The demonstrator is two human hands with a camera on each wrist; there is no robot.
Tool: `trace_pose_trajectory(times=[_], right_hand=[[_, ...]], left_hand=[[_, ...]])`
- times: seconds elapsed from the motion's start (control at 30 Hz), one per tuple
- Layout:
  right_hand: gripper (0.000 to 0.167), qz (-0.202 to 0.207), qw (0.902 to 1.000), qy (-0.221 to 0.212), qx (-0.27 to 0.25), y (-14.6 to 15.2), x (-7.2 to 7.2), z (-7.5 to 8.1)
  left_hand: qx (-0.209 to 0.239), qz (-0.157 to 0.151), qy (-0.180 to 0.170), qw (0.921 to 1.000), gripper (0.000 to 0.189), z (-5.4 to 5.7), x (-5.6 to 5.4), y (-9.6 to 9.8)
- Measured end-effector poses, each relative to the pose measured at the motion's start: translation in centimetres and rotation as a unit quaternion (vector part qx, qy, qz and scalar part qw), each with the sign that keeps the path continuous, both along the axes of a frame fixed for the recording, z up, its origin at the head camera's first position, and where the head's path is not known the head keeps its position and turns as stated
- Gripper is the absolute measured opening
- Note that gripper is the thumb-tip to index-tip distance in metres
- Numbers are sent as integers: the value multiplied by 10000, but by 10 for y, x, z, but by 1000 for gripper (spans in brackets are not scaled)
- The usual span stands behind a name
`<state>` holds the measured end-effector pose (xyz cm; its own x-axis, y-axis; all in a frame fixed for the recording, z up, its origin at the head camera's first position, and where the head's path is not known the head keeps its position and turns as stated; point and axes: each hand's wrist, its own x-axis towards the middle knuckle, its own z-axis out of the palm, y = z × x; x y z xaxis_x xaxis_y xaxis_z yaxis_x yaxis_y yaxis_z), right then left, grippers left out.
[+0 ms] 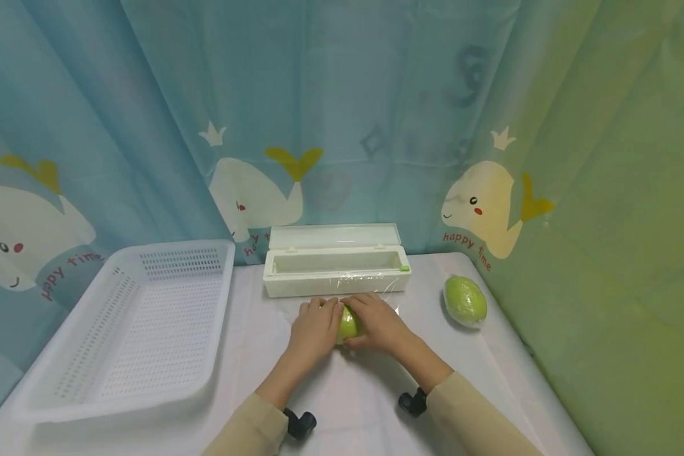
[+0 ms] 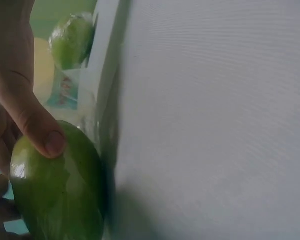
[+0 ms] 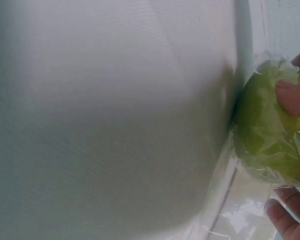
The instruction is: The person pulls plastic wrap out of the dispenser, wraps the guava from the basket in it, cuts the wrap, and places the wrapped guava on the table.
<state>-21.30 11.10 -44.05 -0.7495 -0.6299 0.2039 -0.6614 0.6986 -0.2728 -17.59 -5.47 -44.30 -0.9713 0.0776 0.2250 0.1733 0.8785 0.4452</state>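
Observation:
Both hands hold a green mango (image 1: 349,324) low over the white tabletop, in front of a dispenser box. My left hand (image 1: 315,328) curls round its left side. On the right side my right hand (image 1: 376,322) grips it, its thumb pressed to the skin in the left wrist view. Clear cling film (image 3: 272,135) covers the mango with loose, wrinkled edges in the right wrist view. The long white dispenser box (image 1: 336,285) stands with its lid raised, film draped over its front. The hands hide much of the mango in the head view.
A second mango (image 1: 465,301), wrapped in film, lies at the right of the table. The large white plastic basket (image 1: 219,329) stands at the left. Blue and green curtains (image 1: 353,114) with whale prints hang behind the table and along its right side.

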Motion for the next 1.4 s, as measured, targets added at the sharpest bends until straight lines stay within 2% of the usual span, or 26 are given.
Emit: trace_pose_trajectory(times=[0.23, 0.33, 0.47, 0.57, 0.67, 0.73, 0.8, 0.87, 0.93, 0.97, 1.03, 1.1, 1.17, 1.3, 1.4], right_hand=[[82, 24, 9997, -207, -105, 0, 0, -5], [83, -50, 9997, -246, -62, 1, 1, -6], [84, -85, 9989, -360, -280, 3, 1, -8], [99, -143, 9944, -720, -765, 5, 0, -10], [114, -362, 9846, -1095, -1314, 10, 2, -13], [107, -564, 9792, -1016, -1662, 15, 5, -14], [88, -877, 9742, -628, -1984, 21, 11, -16], [61, -1179, 9644, -153, -2363, 27, 18, -17], [36, -1381, 9515, -51, -2747, 32, 25, -17], [28, -1403, 9475, -172, -2867, 34, 29, -18], [18, -1336, 9427, -719, -2970, 38, 37, -20], [20, -1307, 9348, -1466, -2961, 41, 43, -22], [29, -1414, 9240, -1983, -2949, 44, 46, -26], [48, -1772, 8906, -2470, -3384, 44, 43, -31], [53, -1670, 8661, -2833, -3764, 41, 36, -31]], left_hand=[[68, 405, -277, 9988, 41, -3, -12, 7], [98, 440, -310, 9985, 37, -5, -15, 9], [120, 445, -343, 9983, 39, -8, -16, 10], [274, 440, -402, 9978, 46, -10, -17, 10], [452, 420, -433, 9972, 49, -11, -19, 10], [531, 424, -428, 9968, 48, -12, -19, 10], [546, 424, -399, 9968, 46, -12, -19, 10], [503, 454, -380, 9970, 46, -12, -20, 10], [452, 485, -366, 9971, 46, -11, -20, 10], [403, 505, -365, 9972, 46, -10, -21, 10], [327, 549, -356, 9973, 46, -9, -21, 10], [262, 565, -341, 9975, 46, -8, -22, 11], [219, 559, -318, 9977, 46, -8, -23, 11], [201, 536, -294, 9979, 46, -8, -25, 12], [182, 553, -311, 9978, 46, -9, -26, 12]])
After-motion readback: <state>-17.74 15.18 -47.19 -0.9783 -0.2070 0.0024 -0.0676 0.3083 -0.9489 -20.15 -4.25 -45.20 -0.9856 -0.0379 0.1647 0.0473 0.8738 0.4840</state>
